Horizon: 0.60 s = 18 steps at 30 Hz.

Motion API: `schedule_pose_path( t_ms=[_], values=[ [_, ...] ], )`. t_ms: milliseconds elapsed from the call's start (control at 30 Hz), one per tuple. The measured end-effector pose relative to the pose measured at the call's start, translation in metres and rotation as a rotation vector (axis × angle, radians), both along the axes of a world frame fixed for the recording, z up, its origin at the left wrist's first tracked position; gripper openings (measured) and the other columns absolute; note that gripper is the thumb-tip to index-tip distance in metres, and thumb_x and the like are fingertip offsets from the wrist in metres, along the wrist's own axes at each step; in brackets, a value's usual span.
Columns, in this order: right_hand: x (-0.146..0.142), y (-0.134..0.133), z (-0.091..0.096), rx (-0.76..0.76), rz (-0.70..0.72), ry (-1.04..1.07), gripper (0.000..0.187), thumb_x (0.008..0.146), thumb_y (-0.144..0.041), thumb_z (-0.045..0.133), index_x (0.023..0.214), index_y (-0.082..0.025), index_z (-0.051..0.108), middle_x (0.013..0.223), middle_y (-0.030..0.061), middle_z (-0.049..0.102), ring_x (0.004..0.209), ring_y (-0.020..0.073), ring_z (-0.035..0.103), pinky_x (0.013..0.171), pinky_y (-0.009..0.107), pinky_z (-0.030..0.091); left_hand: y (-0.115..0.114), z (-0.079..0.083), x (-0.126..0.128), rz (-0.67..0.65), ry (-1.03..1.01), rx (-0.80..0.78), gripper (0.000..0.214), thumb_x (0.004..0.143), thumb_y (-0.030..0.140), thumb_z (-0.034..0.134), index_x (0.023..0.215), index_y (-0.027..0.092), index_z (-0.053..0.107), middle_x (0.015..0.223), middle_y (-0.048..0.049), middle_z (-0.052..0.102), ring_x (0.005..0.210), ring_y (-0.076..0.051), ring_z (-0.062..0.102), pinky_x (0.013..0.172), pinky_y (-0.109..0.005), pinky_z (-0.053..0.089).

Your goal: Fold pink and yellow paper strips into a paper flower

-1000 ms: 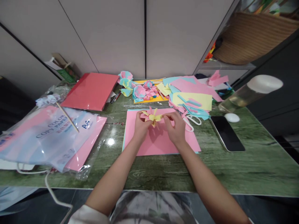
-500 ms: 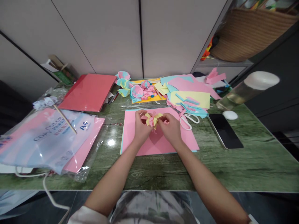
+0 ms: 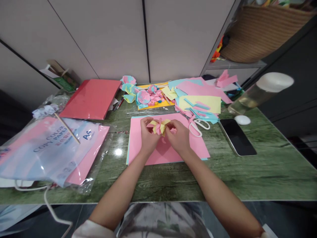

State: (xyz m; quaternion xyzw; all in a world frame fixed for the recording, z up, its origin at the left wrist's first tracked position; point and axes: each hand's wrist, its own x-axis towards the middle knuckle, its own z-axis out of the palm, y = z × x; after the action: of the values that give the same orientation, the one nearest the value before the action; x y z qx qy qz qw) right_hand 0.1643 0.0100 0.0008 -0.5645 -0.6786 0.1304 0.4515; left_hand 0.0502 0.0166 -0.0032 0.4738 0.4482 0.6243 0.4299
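Observation:
A small folded paper flower (image 3: 158,125) in pink and yellow is pinched between both my hands above a pink sheet (image 3: 166,152) lying on the green table (image 3: 262,175). My left hand (image 3: 147,137) grips its left side with curled fingers. My right hand (image 3: 177,135) holds its right side, fingers closed on the paper. White-handled scissors (image 3: 197,126) lie just right of my right hand.
Finished paper flowers (image 3: 143,95) and loose coloured sheets (image 3: 200,96) lie at the back. A red folder (image 3: 92,97) and a copy-paper pack (image 3: 49,147) with a wooden stick (image 3: 66,128) are left. A phone (image 3: 237,136), a white lump (image 3: 242,119) and a bottle (image 3: 260,92) are right.
Both hands have drawn closer together around the paper flower and turned it slightly. The view has shifted a little, so everything on the table sits slightly further left.

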Motion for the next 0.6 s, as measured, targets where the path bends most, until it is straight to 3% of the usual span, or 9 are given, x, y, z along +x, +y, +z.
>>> schedule_pose_path(
  t_ms=[267,433,533,600],
  values=[
    [-0.0012,-0.0009,-0.0058,0.117,-0.008,-0.113,0.012,0.081,-0.02,0.046,0.078,-0.019,0.058,0.075,0.0043,0.064,0.073,0.018,0.054,0.075,0.034,0.038,0.0021,-0.0101,-0.0002,0.071,0.023,-0.035,0.056,0.054,0.01,0.07,0.099,0.025,0.04,0.097,-0.0021,0.054,0.071,-0.013,0.056,0.062,-0.024,0.043],
    [-0.0012,-0.0015,-0.0044,0.144,0.023,-0.179,0.015,0.082,-0.02,0.046,0.076,-0.019,0.06,0.076,0.0055,0.065,0.074,0.0194,0.054,0.073,0.035,0.037,0.0034,-0.0102,-0.0001,0.08,0.041,-0.034,0.054,0.055,0.013,0.072,0.098,0.024,0.041,0.091,-0.0006,0.054,0.067,-0.011,0.053,0.061,-0.023,0.043],
    [-0.0012,-0.0021,-0.0008,0.119,0.06,-0.158,0.015,0.081,-0.02,0.047,0.081,-0.019,0.061,0.081,0.0052,0.067,0.078,0.0193,0.056,0.076,0.036,0.039,0.0061,-0.0099,-0.002,0.099,0.053,-0.035,0.052,0.054,0.011,0.07,0.097,0.023,0.042,0.086,0.0005,0.054,0.07,-0.012,0.054,0.064,-0.023,0.043],
    [0.0005,-0.0013,0.0022,0.036,0.118,-0.031,0.016,0.081,-0.023,0.048,0.088,-0.02,0.062,0.087,0.0041,0.067,0.08,0.0182,0.058,0.078,0.034,0.041,0.0093,-0.0105,-0.0047,0.087,0.0,-0.087,0.048,0.054,0.01,0.068,0.093,0.022,0.044,0.082,0.0019,0.053,0.069,-0.012,0.054,0.062,-0.022,0.042]
  ],
)
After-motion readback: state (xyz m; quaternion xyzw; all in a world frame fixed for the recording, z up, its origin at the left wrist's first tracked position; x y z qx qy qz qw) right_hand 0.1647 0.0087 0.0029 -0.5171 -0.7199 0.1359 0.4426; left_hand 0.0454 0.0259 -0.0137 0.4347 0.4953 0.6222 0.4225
